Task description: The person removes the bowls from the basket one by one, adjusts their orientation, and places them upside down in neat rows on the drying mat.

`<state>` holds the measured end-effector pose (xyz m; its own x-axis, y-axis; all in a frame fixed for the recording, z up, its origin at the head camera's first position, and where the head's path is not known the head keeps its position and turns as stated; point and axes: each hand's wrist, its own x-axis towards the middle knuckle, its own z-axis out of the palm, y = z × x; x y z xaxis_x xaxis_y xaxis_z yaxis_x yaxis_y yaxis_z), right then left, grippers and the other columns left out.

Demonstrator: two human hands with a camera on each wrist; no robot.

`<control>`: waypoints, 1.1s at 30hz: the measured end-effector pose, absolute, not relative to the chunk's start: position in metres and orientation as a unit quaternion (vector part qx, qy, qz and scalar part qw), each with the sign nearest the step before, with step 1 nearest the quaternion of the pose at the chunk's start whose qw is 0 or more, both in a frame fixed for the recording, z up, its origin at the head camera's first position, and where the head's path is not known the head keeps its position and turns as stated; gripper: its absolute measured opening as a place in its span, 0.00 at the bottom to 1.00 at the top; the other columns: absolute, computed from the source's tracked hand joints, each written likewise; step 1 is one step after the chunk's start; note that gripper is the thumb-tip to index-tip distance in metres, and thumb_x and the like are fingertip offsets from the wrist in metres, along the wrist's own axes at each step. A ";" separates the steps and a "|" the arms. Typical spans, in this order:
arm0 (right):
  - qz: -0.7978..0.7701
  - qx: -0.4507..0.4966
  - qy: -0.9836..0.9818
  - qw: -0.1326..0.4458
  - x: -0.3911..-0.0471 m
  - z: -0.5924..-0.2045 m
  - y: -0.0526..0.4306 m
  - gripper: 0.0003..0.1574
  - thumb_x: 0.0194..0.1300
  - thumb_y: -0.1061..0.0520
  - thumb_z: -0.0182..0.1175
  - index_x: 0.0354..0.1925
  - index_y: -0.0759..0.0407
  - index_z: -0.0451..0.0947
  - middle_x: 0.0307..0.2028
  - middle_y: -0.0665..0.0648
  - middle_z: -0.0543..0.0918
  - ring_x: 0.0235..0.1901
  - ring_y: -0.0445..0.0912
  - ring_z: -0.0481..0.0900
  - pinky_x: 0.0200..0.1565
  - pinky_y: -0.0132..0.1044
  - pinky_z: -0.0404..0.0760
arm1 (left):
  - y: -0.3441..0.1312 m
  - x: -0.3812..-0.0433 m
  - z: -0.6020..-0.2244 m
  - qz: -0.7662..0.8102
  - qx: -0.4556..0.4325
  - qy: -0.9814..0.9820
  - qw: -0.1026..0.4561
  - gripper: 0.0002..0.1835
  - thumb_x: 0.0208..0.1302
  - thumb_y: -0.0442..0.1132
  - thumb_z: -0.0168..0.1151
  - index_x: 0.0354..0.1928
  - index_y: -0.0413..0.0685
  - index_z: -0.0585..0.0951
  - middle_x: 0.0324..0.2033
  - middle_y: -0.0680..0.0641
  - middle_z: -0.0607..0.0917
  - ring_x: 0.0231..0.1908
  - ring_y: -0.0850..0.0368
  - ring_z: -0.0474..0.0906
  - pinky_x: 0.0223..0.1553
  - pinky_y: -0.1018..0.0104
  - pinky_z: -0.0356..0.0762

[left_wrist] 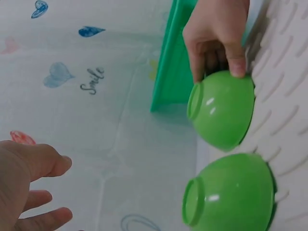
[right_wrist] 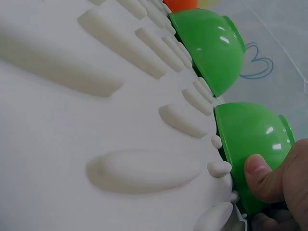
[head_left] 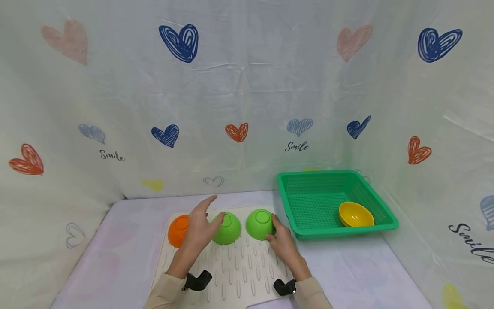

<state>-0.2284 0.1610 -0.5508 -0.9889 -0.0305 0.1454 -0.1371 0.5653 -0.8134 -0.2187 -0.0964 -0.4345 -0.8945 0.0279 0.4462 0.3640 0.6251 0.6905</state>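
Three upside-down bowls stand in a row along the far side of a white ridged mat (head_left: 243,262). At the right end is a green bowl (head_left: 257,225), its side pinched by my right hand (head_left: 284,243); the right wrist view shows the thumb (right_wrist: 262,178) pressed against its wall. Beside it stands a second green bowl (head_left: 228,231), and an orange bowl (head_left: 176,231) is at the left end, partly covered by my left hand (head_left: 197,229). That left hand is raised with fingers spread and nothing in it, apart from the bowls in the left wrist view.
To the right of the mat is a green plastic basket (head_left: 287,204) with slotted walls. A yellow bowl (head_left: 356,215) lies in its near right corner. Heart-printed curtains (head_left: 247,86) rise behind the table and at both sides.
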 end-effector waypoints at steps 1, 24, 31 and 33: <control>0.463 0.047 -0.883 0.057 -0.228 -0.550 0.161 0.50 0.62 0.72 0.66 0.76 0.76 0.54 0.75 0.78 0.57 0.76 0.67 0.56 0.73 0.58 0.62 | -0.104 -0.219 -0.432 -0.417 -0.111 -0.878 0.209 0.31 0.60 0.34 0.73 0.66 0.35 0.77 0.62 0.32 0.81 0.62 0.35 0.78 0.51 0.42 0.85; 0.453 0.045 -0.888 0.056 -0.228 -0.547 0.164 0.50 0.62 0.70 0.68 0.76 0.76 0.54 0.75 0.78 0.57 0.76 0.67 0.57 0.72 0.58 0.63 | -0.251 -0.223 -0.476 -0.384 0.057 -0.915 0.108 0.34 0.71 0.39 0.62 0.72 0.30 0.65 0.68 0.27 0.72 0.61 0.27 0.75 0.60 0.35 0.77; 0.453 0.050 -0.888 0.058 -0.230 -0.550 0.163 0.51 0.62 0.69 0.68 0.76 0.76 0.54 0.75 0.78 0.58 0.76 0.66 0.57 0.72 0.57 0.64 | -0.259 -0.224 -0.505 -0.352 0.077 -0.931 0.064 0.34 0.68 0.37 0.64 0.69 0.25 0.66 0.57 0.23 0.78 0.49 0.30 0.82 0.51 0.39 0.82; 0.450 0.054 -0.889 0.063 -0.230 -0.550 0.163 0.50 0.61 0.70 0.68 0.75 0.77 0.55 0.74 0.79 0.58 0.75 0.67 0.58 0.72 0.59 0.64 | -0.260 -0.224 -0.511 -0.344 0.078 -0.934 0.057 0.33 0.67 0.37 0.64 0.68 0.24 0.67 0.54 0.24 0.79 0.46 0.32 0.82 0.50 0.39 0.82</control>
